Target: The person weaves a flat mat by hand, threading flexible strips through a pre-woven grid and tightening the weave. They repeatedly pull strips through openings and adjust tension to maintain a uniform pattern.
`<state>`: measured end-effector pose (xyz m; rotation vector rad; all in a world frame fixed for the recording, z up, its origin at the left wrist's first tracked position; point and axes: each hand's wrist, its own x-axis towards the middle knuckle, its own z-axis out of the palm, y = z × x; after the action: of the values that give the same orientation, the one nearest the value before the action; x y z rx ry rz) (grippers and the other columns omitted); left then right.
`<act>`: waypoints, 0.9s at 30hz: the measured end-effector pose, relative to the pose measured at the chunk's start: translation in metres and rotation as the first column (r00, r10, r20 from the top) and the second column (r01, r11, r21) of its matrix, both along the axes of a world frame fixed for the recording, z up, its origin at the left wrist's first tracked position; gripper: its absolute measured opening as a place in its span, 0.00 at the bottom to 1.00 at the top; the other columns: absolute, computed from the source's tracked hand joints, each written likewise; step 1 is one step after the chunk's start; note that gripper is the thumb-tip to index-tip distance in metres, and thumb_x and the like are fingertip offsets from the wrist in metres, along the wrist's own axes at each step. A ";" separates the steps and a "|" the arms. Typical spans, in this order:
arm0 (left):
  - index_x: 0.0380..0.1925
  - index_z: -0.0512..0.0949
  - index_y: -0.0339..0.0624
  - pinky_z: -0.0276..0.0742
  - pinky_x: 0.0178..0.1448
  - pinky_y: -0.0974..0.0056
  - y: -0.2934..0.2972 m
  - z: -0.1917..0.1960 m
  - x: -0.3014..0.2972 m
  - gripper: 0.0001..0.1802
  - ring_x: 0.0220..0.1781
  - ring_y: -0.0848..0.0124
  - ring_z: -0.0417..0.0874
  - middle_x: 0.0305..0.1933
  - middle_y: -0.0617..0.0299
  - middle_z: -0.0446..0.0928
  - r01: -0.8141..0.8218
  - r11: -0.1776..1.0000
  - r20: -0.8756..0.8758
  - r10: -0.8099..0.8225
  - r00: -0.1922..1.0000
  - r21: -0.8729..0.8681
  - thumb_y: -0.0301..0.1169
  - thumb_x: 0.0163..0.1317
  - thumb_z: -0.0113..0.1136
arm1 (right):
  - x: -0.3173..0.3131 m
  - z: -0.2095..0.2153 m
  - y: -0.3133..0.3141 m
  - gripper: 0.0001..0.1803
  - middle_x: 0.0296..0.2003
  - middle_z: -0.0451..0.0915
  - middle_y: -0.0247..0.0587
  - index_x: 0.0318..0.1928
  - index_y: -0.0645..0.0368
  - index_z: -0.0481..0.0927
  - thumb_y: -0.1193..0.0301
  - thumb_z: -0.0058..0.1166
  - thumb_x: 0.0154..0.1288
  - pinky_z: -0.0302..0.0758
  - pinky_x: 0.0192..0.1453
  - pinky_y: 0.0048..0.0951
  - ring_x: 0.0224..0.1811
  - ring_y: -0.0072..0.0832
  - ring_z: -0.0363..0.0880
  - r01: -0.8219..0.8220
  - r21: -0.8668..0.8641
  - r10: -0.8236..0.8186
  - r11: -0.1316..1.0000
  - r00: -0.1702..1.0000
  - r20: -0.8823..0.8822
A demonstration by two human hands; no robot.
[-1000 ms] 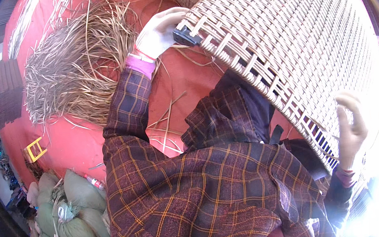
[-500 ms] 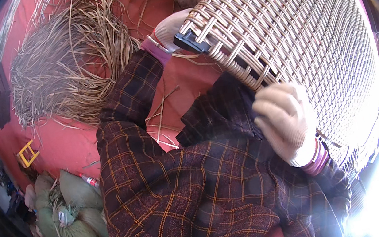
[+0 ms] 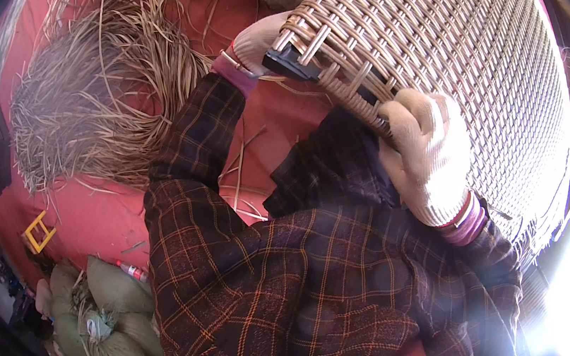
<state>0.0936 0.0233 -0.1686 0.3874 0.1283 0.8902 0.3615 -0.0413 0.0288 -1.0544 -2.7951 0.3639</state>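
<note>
A large woven wicker panel (image 3: 472, 77) of tan strands rises on the right, tilted, with a dark frame bar (image 3: 291, 63) showing at its near left corner. My left hand (image 3: 260, 43), in a white knit glove, is at that corner. Its fingers are hidden behind the panel. Lower along the same edge, my gloved right hand (image 3: 430, 153) has its fingers curled over the strand-wrapped rim (image 3: 354, 102). Between the two hands, short strand ends stick out over a gap beside the frame bar.
A big heap of loose tan strands (image 3: 105, 100) lies on the red ground sheet (image 3: 94, 216) at the left. Nearby are a yellow frame-like piece (image 3: 39, 232), a red-capped bottle (image 3: 133, 271) and stuffed green sacks (image 3: 117, 291). Bright light glares at the lower right.
My right hand has moved slightly up and left, and its fingers now curl over the panel's rim. My left hand stays at the corner.
</note>
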 end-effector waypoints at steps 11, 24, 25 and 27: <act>0.59 0.80 0.32 0.84 0.58 0.67 -0.018 0.004 -0.005 0.19 0.51 0.76 0.86 0.54 0.59 0.86 0.090 0.996 -0.274 -0.086 0.958 0.000 0.31 0.74 0.61 | 0.004 0.001 -0.008 0.32 0.47 0.80 0.43 0.50 0.57 0.80 0.82 0.73 0.39 0.76 0.51 0.45 0.47 0.46 0.79 -0.076 -0.032 0.073 0.997 0.994 -0.080; 0.50 0.83 0.30 0.74 0.34 0.67 -0.008 0.055 -0.051 0.15 0.33 0.78 0.80 0.37 0.65 0.84 0.264 0.890 -0.782 0.148 0.605 0.372 0.29 0.71 0.59 | 0.005 -0.005 -0.002 0.31 0.46 0.79 0.40 0.51 0.55 0.81 0.81 0.71 0.40 0.75 0.47 0.43 0.44 0.42 0.79 -0.093 0.029 0.096 0.995 0.988 -0.121; 0.49 0.83 0.29 0.74 0.34 0.66 -0.007 0.058 -0.058 0.13 0.34 0.77 0.81 0.39 0.64 0.85 0.282 0.904 -0.773 0.079 0.630 0.323 0.26 0.68 0.61 | 0.004 -0.005 -0.002 0.31 0.45 0.79 0.40 0.51 0.55 0.81 0.82 0.71 0.40 0.75 0.47 0.43 0.44 0.42 0.79 -0.090 0.024 0.092 0.996 0.988 -0.123; 0.49 0.83 0.28 0.73 0.33 0.67 -0.006 0.066 -0.068 0.12 0.33 0.75 0.81 0.39 0.63 0.85 0.321 0.939 -0.784 -0.107 0.612 0.122 0.23 0.68 0.61 | 0.004 -0.004 -0.001 0.31 0.46 0.79 0.40 0.50 0.55 0.81 0.82 0.71 0.40 0.75 0.48 0.43 0.45 0.42 0.79 -0.091 0.020 0.093 0.996 0.988 -0.120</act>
<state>0.0258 0.0174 -0.1024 1.0030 0.7596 0.4374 0.3658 -0.0423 0.0248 -0.8717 -2.7396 0.4027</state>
